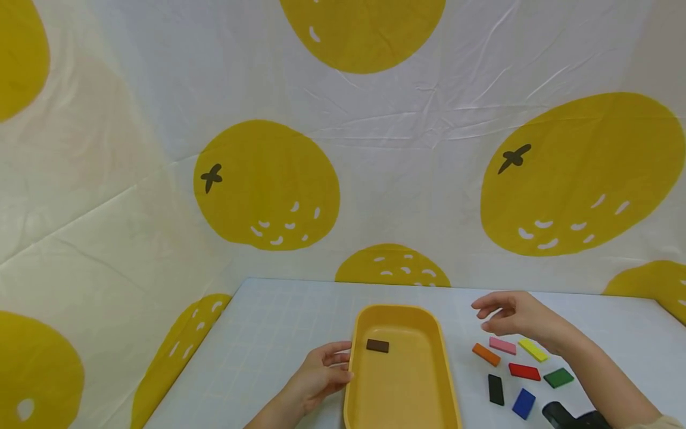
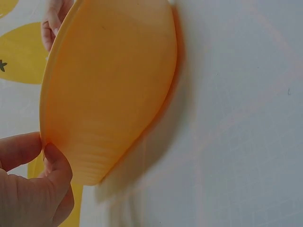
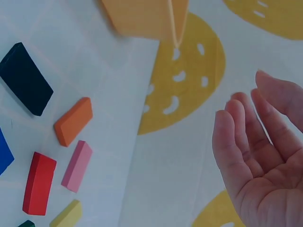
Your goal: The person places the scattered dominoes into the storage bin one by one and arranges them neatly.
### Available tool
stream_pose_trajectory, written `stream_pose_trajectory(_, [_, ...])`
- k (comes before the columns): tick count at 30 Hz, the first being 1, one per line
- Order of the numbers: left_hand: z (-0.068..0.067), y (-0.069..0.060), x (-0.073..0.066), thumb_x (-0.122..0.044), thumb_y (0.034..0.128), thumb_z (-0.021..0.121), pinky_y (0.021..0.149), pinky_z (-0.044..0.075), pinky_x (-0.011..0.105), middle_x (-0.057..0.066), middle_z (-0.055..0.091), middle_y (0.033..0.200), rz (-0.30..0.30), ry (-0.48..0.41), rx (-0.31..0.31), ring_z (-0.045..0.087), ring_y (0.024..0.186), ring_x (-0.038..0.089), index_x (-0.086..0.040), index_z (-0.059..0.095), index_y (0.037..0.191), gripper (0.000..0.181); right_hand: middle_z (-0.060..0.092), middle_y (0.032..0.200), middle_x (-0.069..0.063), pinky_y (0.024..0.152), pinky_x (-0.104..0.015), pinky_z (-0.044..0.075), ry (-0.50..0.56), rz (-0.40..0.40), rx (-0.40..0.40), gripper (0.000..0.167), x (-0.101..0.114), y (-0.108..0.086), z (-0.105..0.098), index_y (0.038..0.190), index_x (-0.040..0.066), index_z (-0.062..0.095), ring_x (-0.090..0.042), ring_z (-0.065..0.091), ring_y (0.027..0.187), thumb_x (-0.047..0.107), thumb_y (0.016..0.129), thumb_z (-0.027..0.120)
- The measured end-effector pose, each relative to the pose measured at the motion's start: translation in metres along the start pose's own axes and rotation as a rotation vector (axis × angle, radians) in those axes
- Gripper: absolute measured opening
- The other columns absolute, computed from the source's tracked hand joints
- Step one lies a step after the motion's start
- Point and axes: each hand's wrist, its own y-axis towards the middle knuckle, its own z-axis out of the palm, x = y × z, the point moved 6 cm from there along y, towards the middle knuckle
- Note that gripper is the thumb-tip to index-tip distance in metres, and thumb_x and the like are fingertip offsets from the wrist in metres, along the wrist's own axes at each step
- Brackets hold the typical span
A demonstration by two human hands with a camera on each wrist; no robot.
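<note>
A yellow plastic tray (image 1: 409, 381) stands on the table, with one brown block (image 1: 377, 345) lying inside near its far left corner. My left hand (image 1: 321, 376) pinches the tray's left rim between thumb and fingers, as the left wrist view shows up close. To the tray's right, my right hand (image 1: 511, 313) hovers with loosely bent fingers and nothing in them. Below it lie several loose blocks: orange (image 1: 486, 354), pink (image 1: 502, 345), yellow (image 1: 533, 350), red (image 1: 524, 372), green (image 1: 559, 378), black (image 1: 495, 389) and blue (image 1: 524, 404).
A black object (image 1: 558, 415), partly cut off by the frame, sits beside the right forearm at the bottom edge. Behind the white table (image 1: 278, 333) hangs a pale cloth (image 1: 412, 179) printed with big yellow fruit shapes; it also covers the left side.
</note>
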Motion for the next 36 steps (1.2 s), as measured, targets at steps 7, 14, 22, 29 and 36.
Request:
stream_pose_trajectory(7, [0.0, 0.0, -0.001, 0.015, 0.0772, 0.062, 0.075, 0.053, 0.029, 0.015, 0.057, 0.108, -0.006, 0.003, -0.004, 0.056, 0.087, 0.016, 0.008, 0.046, 0.129, 0.055, 0.059, 0.104, -0.014, 0.075, -0.039, 0.054, -0.015, 0.008, -0.023, 0.046, -0.01, -0.008, -0.014, 0.124, -0.009, 0.05, -0.025, 0.062, 0.089, 0.012, 0.085, 0.064])
stream_pose_trajectory(14, [0.0, 0.0, 0.0, 0.015, 0.0773, 0.062, 0.074, 0.053, 0.029, 0.015, 0.057, 0.108, -0.003, -0.009, 0.002, 0.056, 0.086, 0.015, 0.008, 0.046, 0.129, 0.055, 0.059, 0.106, -0.014, 0.075, -0.04, 0.054, -0.034, 0.051, -0.042, 0.05, -0.018, -0.016, -0.024, 0.125, -0.008, 0.049, -0.026, 0.06, 0.09, 0.017, 0.085, 0.066])
stream_pose_trajectory(22, [0.001, 0.0, 0.0, 0.015, 0.0769, 0.063, 0.074, 0.053, 0.03, 0.015, 0.058, 0.108, -0.013, 0.001, -0.007, 0.056, 0.085, 0.015, 0.008, 0.046, 0.129, 0.055, 0.059, 0.107, -0.015, 0.077, -0.044, 0.053, -0.028, 0.09, -0.051, 0.05, -0.035, -0.024, -0.033, 0.125, -0.008, 0.048, -0.025, 0.06, 0.09, 0.018, 0.086, 0.065])
stream_pose_trajectory(29, [0.0, 0.0, 0.0, 0.015, 0.0769, 0.063, 0.075, 0.053, 0.031, 0.016, 0.058, 0.109, -0.017, 0.007, -0.017, 0.056, 0.085, 0.015, 0.007, 0.047, 0.129, 0.055, 0.059, 0.108, -0.015, 0.077, -0.045, 0.053, -0.047, 0.133, -0.057, 0.049, -0.047, -0.03, -0.043, 0.124, -0.009, 0.048, -0.028, 0.059, 0.093, 0.019, 0.087, 0.064])
stream_pose_trajectory(36, [0.0, 0.0, 0.0, 0.015, 0.0766, 0.063, 0.075, 0.053, 0.031, 0.015, 0.058, 0.108, -0.018, 0.004, -0.014, 0.056, 0.085, 0.016, 0.007, 0.047, 0.129, 0.055, 0.059, 0.109, -0.018, 0.076, -0.044, 0.053, -0.061, 0.122, -0.028, 0.049, -0.058, -0.037, -0.053, 0.125, -0.013, 0.045, -0.027, 0.06, 0.091, 0.017, 0.088, 0.061])
